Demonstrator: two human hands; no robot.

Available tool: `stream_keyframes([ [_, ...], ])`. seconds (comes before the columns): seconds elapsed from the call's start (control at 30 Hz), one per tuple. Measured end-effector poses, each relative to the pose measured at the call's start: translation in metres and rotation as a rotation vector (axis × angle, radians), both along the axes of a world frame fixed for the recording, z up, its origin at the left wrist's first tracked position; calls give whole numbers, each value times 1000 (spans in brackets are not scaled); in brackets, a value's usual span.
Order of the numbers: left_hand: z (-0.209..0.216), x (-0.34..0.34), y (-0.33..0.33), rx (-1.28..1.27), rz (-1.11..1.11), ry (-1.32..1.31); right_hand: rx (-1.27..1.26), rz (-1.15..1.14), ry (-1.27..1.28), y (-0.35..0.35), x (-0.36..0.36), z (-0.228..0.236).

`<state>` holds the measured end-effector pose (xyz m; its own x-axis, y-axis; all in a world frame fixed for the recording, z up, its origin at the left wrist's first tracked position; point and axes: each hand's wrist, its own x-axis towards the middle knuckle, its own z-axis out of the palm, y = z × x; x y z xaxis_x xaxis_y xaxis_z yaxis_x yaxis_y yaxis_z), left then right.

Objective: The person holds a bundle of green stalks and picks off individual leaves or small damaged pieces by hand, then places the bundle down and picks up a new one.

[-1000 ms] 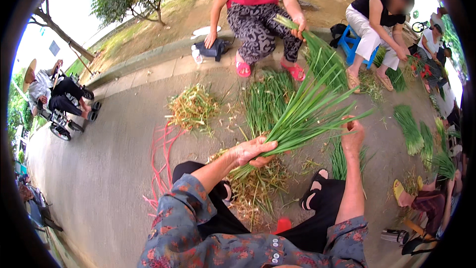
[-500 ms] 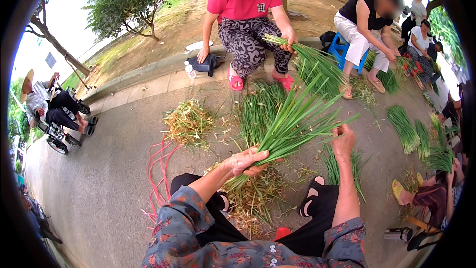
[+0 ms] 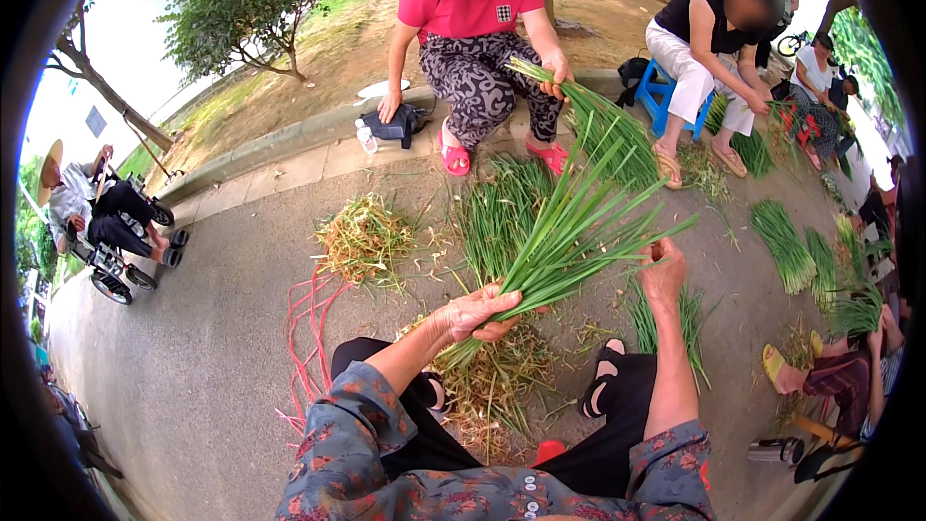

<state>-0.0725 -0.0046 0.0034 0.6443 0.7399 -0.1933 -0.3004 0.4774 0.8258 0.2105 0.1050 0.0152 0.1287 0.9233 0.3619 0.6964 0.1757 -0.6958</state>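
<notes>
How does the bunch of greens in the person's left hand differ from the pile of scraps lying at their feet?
The held bunch is fresh green, its long leaves fanning upward together; the scrap pile is yellowish-brown, short and tangled. The bunch is gripped in the left hand; the pile lies loose on the pavement. Both are plant material.

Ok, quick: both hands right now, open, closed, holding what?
Left hand: closed around a bunch of green chives, gripped near the base.
Right hand: raised beside the leaf tips, fingers curled; whether it pinches anything cannot be told.
</notes>
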Motion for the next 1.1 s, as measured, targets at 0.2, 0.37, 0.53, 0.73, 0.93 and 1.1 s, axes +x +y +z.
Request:
stream_keyframes([
  [0.2, -3, 0, 1, -6, 11, 10, -9, 3, 10, 0, 0, 3],
  [0.37, -2, 1, 2, -5, -7, 13, -10, 2, 14, 3, 4, -4],
  [0.53, 1, 2, 2, 11, -8, 41, -10, 2, 20, 2, 5, -1],
  [0.73, 0, 2, 2, 4, -6, 33, -11, -6, -24, 1, 6, 2],
  [0.93, 2, 3, 2, -14, 8, 50, -14, -13, -14, 1, 6, 3],
  [1.1, 1, 2, 1, -8, 18, 53, 19, -21, 9, 0, 3, 2],
])
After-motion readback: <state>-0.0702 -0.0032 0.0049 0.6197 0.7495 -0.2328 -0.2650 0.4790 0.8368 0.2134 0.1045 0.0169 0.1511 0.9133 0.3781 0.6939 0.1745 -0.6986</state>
